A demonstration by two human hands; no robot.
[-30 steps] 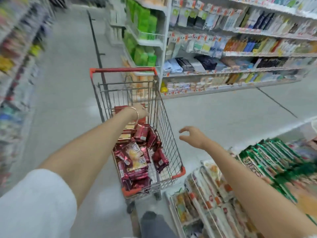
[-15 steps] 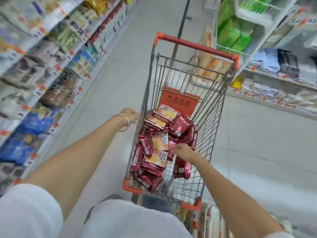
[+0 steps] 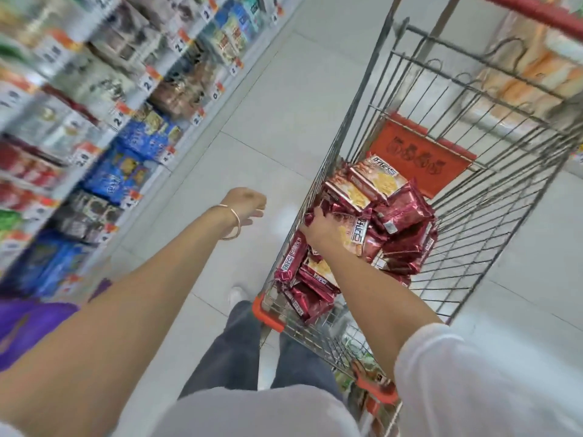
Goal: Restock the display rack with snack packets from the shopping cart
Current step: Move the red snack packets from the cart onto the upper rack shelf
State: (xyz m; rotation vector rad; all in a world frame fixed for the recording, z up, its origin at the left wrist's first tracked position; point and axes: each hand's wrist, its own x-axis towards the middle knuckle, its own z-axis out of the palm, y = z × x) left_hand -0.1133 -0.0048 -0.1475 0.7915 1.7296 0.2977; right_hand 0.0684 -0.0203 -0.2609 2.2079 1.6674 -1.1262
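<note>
Hands: right hand [image 3: 318,230] curled over snack packet [image 3: 356,234] in shopping cart [image 3: 492,222], centre-right; left hand [image 3: 247,205] loosely curled, empty. Packet judged light, crinkly, slippery, crushable; pinch sealed end.

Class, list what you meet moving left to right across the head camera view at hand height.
Stocked shelves → left hand → right hand gripping a snack packet → orange panel → shopping cart's right wire wall.

Dark red foil snack packets [image 3: 407,209]
</note>
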